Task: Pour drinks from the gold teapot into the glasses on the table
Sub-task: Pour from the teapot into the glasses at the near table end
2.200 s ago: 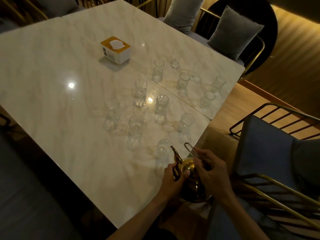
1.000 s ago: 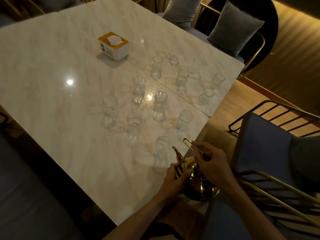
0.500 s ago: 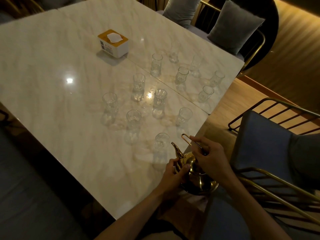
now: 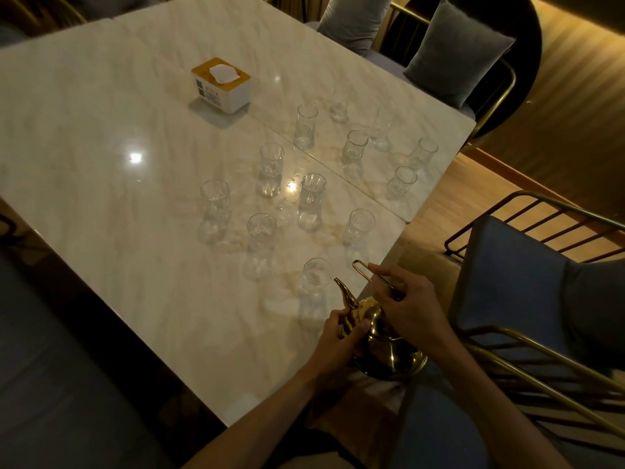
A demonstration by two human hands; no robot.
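Observation:
The gold teapot (image 4: pixel 389 350) is held at the near right corner of the marble table (image 4: pixel 118 198). My right hand (image 4: pixel 412 309) grips its thin wire handle from above. My left hand (image 4: pixel 338 336) steadies the body at the base of the spout. The spout tip points up and left, right beside the rim of the nearest glass (image 4: pixel 314 282). Several clear glasses stand in rows across the table's right half, such as one (image 4: pixel 260 245) to the left and another (image 4: pixel 358 231) behind. I cannot tell whether any holds liquid.
A white tissue box (image 4: pixel 221 84) with a wooden top stands further back on the table. Gold-framed chairs with blue cushions (image 4: pixel 517 272) crowd the right side. Grey pillows (image 4: pixel 453 52) sit on seats beyond the far edge. A dark bench runs along the left.
Both hands have kept hold of the teapot and shifted it slightly forward, bringing the spout tip closer to the nearest glass. The glasses have not moved.

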